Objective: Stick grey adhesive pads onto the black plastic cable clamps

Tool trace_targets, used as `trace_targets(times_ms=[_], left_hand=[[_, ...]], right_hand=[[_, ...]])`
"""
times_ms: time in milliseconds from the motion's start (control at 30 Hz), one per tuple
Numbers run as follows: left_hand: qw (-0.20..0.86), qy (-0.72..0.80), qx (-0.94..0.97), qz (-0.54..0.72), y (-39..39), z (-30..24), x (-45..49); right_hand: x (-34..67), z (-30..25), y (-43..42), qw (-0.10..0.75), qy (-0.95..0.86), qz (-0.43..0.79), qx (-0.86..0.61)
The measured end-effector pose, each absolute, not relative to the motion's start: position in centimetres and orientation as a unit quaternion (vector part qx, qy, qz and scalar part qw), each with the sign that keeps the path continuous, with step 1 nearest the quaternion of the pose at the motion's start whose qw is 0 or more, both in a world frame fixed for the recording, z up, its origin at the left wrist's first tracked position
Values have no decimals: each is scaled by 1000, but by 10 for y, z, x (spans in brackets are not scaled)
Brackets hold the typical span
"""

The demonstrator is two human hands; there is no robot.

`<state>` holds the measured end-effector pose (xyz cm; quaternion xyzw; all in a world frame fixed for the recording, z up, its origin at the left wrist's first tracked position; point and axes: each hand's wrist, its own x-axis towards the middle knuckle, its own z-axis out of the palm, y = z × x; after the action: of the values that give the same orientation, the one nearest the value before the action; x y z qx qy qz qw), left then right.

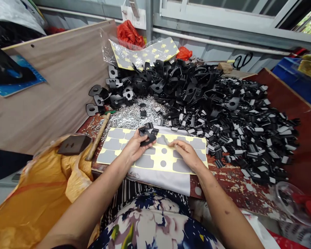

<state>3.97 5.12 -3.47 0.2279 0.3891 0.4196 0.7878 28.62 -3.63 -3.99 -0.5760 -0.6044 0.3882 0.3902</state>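
My left hand (pixel 138 144) grips a black plastic clip part (pixel 148 137) over a yellow backing sheet (pixel 158 157) of grey stickers. To its right, my right hand (pixel 182 149) pinches the edge of a grey sticker (pixel 166 140), which looks partly lifted off the sheet. Bare yellow and two grey discs show below that spot. Beneath the sheet lies a pale grey cloth (pixel 168 181) that hangs over the table's front edge. Just beyond my left hand, a small black piece (pixel 143 113) rests on a heap of thin metal pins (pixel 129 116).
Black clip parts (pixel 181 81) are heaped at the back, smaller black pieces with grey pads (pixel 248 128) at the right. A wooden-handled tool (pixel 98 136) lies left of the sheet, near a dark block (pixel 74 144) on an orange sack (pixel 41 197). Wooden boards (pixel 59 76) wall the left side.
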Motion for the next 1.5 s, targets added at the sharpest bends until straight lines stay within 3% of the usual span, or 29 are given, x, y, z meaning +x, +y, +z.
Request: trace_targets(times_ms=[100,167,300,400,1267,1500], left_hand=[[782,396,226,425,53,-33,41],[775,400,232,432,51,-29,43],[787,359,256,431,31,-15,44],[820,314,248,409,11,-2,48],[854,269,210,393,-6,2,51],[788,312,310,431,-15,-5,61]], right_hand=[[296,-24,-41,357,-603,529,-478],[297,-17,-45,401,-574,551,-453],[278,-10,-50,547,-523,401,-517],[258,-8,-54,580,-519,319,-541],[221,-15,-52,550,-554,265,-567],[216,-13,-54,503,-625,172,-572]])
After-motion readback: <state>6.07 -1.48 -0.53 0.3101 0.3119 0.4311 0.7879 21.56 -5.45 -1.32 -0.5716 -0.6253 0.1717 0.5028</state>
